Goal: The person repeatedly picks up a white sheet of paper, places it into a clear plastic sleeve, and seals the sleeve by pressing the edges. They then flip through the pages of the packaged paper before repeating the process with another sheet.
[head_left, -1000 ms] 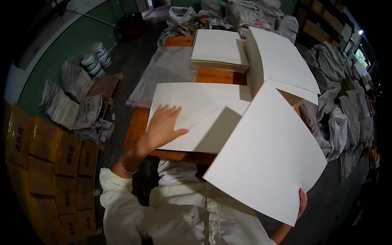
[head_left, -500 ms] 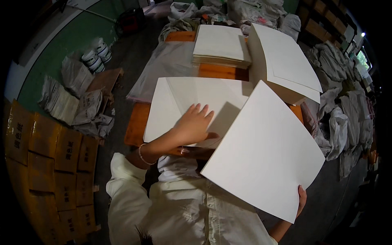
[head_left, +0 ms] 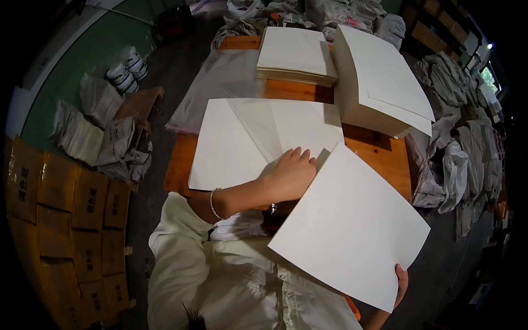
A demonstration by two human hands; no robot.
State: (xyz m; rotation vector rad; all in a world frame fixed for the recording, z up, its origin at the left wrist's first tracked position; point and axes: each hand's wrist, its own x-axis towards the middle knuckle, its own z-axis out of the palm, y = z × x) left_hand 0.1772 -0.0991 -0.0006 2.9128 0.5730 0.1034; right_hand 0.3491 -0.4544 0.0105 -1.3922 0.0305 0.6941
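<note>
My right hand (head_left: 402, 281) grips the lower right edge of a large white paper sheet or thin stack (head_left: 352, 228), held tilted in front of me. My left hand (head_left: 294, 171) is beside its upper left edge, fingers bent and drawn together, the thumb hidden. Creases of a clear plastic film (head_left: 256, 124) run down to these fingers, which seem to pinch it. The film lies over white paper (head_left: 217, 148) on the wooden table. Whether the held paper touches the film is hidden.
On the orange-brown table (head_left: 379, 151) stand a smaller paper stack (head_left: 297, 52) and a tall, curved one (head_left: 388, 82). Clear plastic bags (head_left: 212, 91) lie at the left. Taped cartons (head_left: 55, 220) line the left; grey sacks (head_left: 467, 148) crowd the right.
My left hand has moved right, from lying spread on the film to bent fingers by the held paper. The film's fold has shifted, and the held paper's top corner has come down.
</note>
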